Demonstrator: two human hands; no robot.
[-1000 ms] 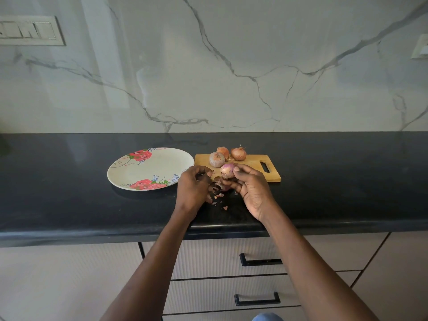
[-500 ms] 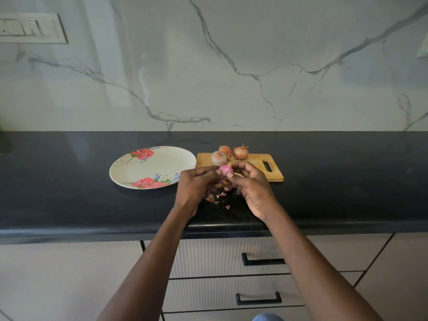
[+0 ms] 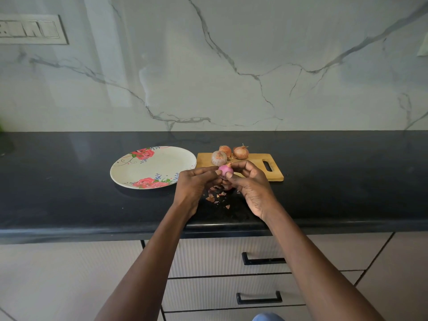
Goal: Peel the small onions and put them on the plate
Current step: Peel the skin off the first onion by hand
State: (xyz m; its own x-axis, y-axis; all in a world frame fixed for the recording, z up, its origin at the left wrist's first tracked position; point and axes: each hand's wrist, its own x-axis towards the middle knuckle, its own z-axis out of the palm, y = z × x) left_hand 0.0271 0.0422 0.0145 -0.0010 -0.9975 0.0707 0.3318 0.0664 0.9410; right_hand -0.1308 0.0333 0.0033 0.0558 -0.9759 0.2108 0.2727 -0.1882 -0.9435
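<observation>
While both hands work just above the front of the black stone surface (image 3: 69,193), the job looks to be at its first onion: the left hand (image 3: 196,184) and the right hand (image 3: 251,186) each pinch the small pink-purple onion (image 3: 225,169) between fingertips, holding it in the air between the plate and the board. Most of its papery skin appears gone, though a brown tuft remains at its top, so I judge the peeling nearly finished but not done. Torn brown skin flakes (image 3: 216,195) lie scattered on the surface beneath the hands. The round white plate with red roses (image 3: 148,169) holds no onions yet. Three unpeeled brown onions (image 3: 219,158) sit at the far left of the small wooden cutting board (image 3: 257,162), waiting their turn.
</observation>
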